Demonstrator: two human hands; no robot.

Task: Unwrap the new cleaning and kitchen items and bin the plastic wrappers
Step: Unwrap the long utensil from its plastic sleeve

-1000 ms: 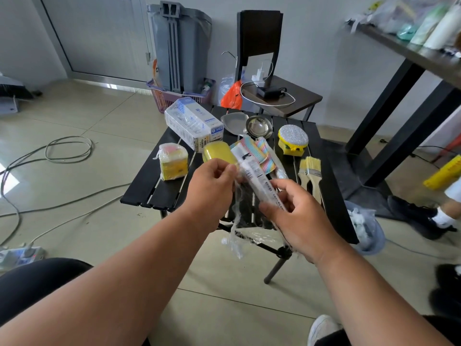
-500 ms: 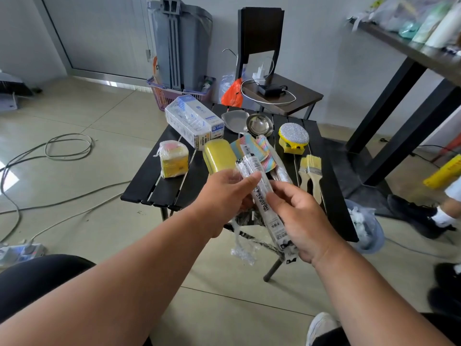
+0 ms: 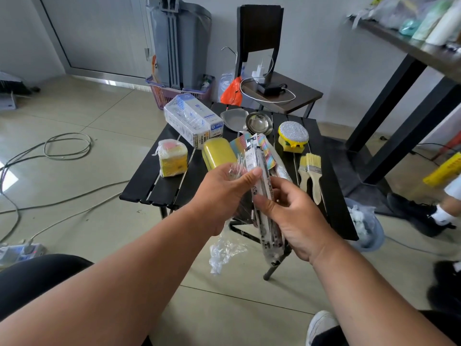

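Observation:
Above the near edge of the black slatted table (image 3: 147, 193), both hands hold a long narrow packet (image 3: 262, 196) with black-and-white printing. My right hand (image 3: 296, 216) grips its lower half. My left hand (image 3: 224, 193) pinches clear plastic wrapper (image 3: 225, 248) against the packet's upper part, and a crumpled length of it hangs down below that hand. On the table lie a wrapped yellow sponge (image 3: 172, 157), a bare yellow sponge (image 3: 217, 153), a clear box with blue print (image 3: 190, 119), a rainbow-striped packet (image 3: 264, 148), a glittery round scrubber (image 3: 293, 136) and two bristle brushes (image 3: 310, 173).
A small bin lined with plastic (image 3: 364, 228) stands on the floor right of the table. Behind the table are a dark chair (image 3: 279, 91) with a charger, a grey bin (image 3: 177, 43) and a purple basket (image 3: 162, 92). Cables (image 3: 67, 146) cross the floor at left; another person's shoe (image 3: 419, 211) is at right.
The packet has turned more upright and slid lower between my hands. My left hand has moved up along it, and the loose wrapper now hangs longer below.

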